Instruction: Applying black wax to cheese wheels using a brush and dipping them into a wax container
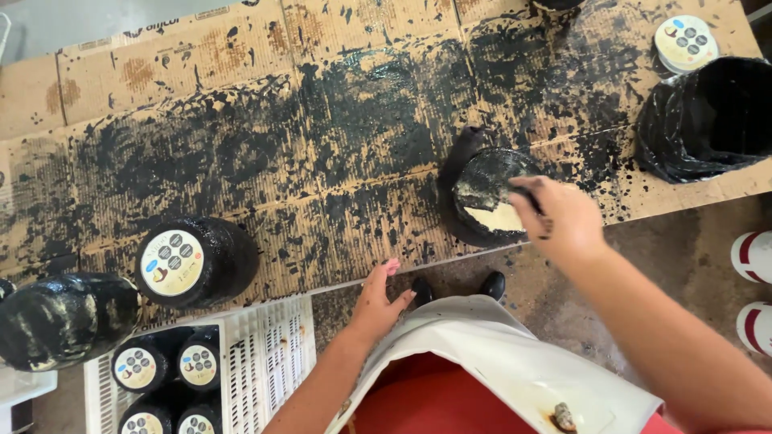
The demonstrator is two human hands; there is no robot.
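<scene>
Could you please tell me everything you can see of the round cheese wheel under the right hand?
The cheese wheel is a round, thick disc lying flat near the front edge of the paint-stained cardboard. Its side and most of its top look glossy black, with a pale uncoated patch left on the top. The right hand is over its right edge, pressing a dark, black-smeared applicator against it.

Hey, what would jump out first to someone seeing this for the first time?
The black-smeared cardboard sheet covering the table fills most of the view. At its near edge the right hand works over a half-blackened round block. Black-coated rounds with round labels stand lower left, above a white crate.
</scene>
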